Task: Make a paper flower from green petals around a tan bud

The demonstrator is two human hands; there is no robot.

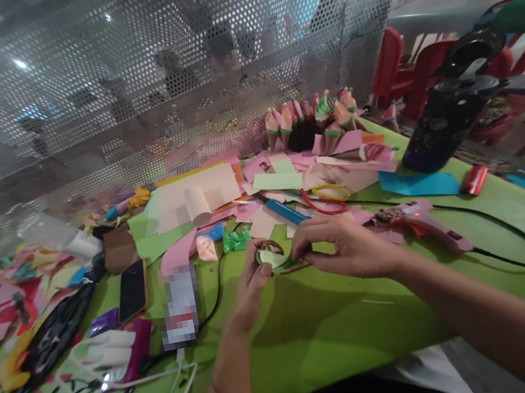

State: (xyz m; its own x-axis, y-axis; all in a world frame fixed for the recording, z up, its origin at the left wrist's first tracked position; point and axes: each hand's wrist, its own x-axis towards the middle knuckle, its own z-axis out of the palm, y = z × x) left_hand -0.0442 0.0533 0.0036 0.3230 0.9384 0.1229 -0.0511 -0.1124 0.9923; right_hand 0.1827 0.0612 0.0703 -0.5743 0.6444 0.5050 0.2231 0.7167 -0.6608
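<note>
Between my hands is a small paper cone (273, 257) with a brown rim and a light green strip across it. My left hand (254, 272) is wrapped round the cone, its thumb pressed on the green paper. With thumb and fingertips together, my right hand (335, 246) pinches the green strip's other end at the cone's right side. A blue-handled tool (286, 211) lies just beyond my hands. Red-handled scissors (322, 203) rest behind my right hand. Further right, a pink glue gun (422, 222) with a black cable lies on the table.
Finished paper ice-cream cones (313, 121) stand at the back before a perforated metal panel (144, 75). A dark bottle (446, 113) stands at right. Coloured paper (277, 181) covers the table's far part. A phone (132, 290), a plugged power strip (137, 347) and cables lie left.
</note>
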